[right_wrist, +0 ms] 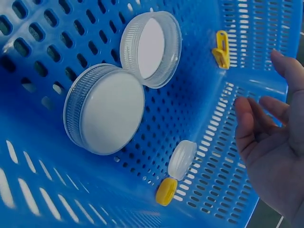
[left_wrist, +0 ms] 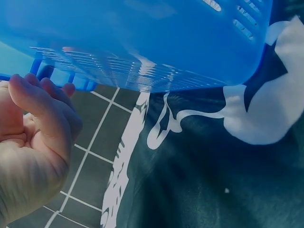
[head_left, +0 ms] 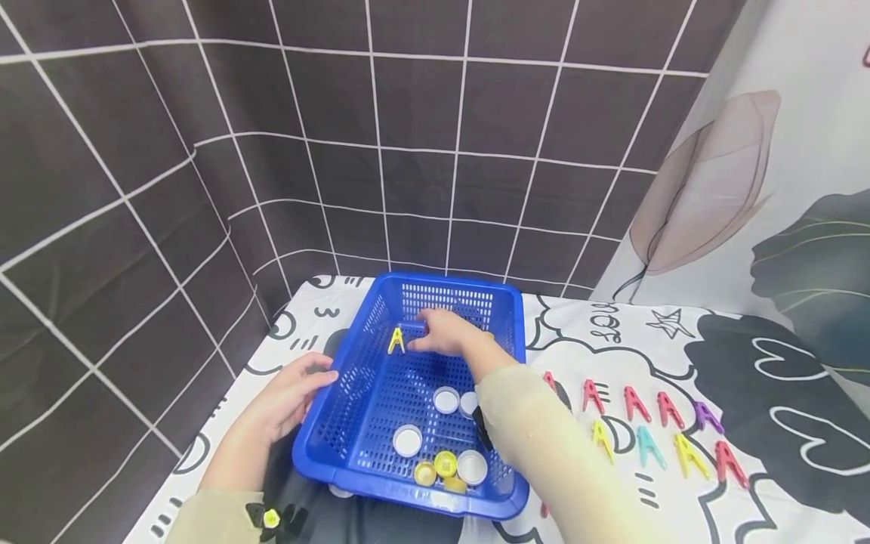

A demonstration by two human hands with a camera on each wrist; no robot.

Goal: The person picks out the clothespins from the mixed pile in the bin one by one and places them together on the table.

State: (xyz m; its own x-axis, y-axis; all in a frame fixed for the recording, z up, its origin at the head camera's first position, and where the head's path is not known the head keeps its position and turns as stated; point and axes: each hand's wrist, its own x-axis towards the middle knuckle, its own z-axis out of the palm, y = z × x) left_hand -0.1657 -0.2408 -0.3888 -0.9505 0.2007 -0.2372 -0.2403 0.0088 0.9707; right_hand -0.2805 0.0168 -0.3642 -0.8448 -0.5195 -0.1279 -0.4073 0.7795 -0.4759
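A blue perforated plastic basket [head_left: 408,495] lies between my hands. My left hand [head_left: 288,397] grips its left rim, thumb on the edge; in the left wrist view the fingers [left_wrist: 47,111] curl by the basket wall. Inside, toward the far end, reaches my right hand [head_left: 445,332], its thumb and fingers apart around nothing. Just left of these fingertips is a yellow clothespin [head_left: 396,341], which the right wrist view shows against the basket wall. White round lids [head_left: 408,440] and small yellow caps [head_left: 445,463] lie on the basket floor, mostly toward the near end.
Right of the basket, red clothespins [head_left: 637,404] are laid out with yellow ones [head_left: 692,456], a teal one [head_left: 650,447] and a purple one [head_left: 709,416]. They rest on a black-and-white patterned cloth [head_left: 612,329]. A dark grid-patterned curtain [head_left: 421,98] hangs behind and at left.
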